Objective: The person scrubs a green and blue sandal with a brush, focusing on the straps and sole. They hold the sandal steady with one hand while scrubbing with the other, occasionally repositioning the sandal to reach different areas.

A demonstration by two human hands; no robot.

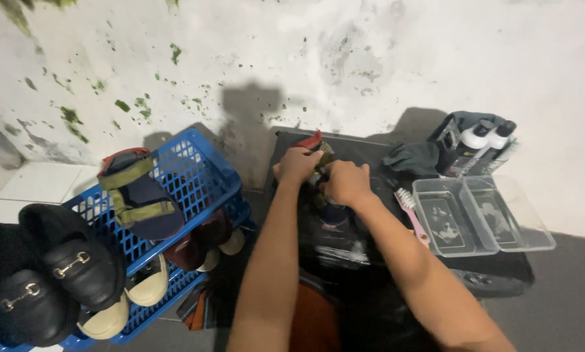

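Both hands work at centre frame over a black table top (344, 241). Left hand (297, 164) is closed in a fist on the red-and-olive strapped sandal (316, 148), gripping its upper end at approx. 11 o'clock from the right hand. Right hand (348, 184) is curled shut and pressed onto the same sandal; whether it holds anything else cannot be told, as the fingers are hidden underneath. Sandal lies on the table w/ its far end toward the stained white wall (370, 58).

At 3 o'clock from the hands: pink-handled white-bristle brush (410, 212), just beside two clear rectangular plastic tubs (481, 218). At 2 o'clock: dark grey cloth (413, 158), then two white-capped black bottles (485, 145).

At 9 o'clock: blue plastic lattice crate (198, 176), w/ a matching navy-and-olive strapped sandal (139, 195) resting on its rim. At 8 o'clock: pair of black loafers w/ metal bit buckles (45, 274), and cream-soled shoes (146, 283) inside the crate.
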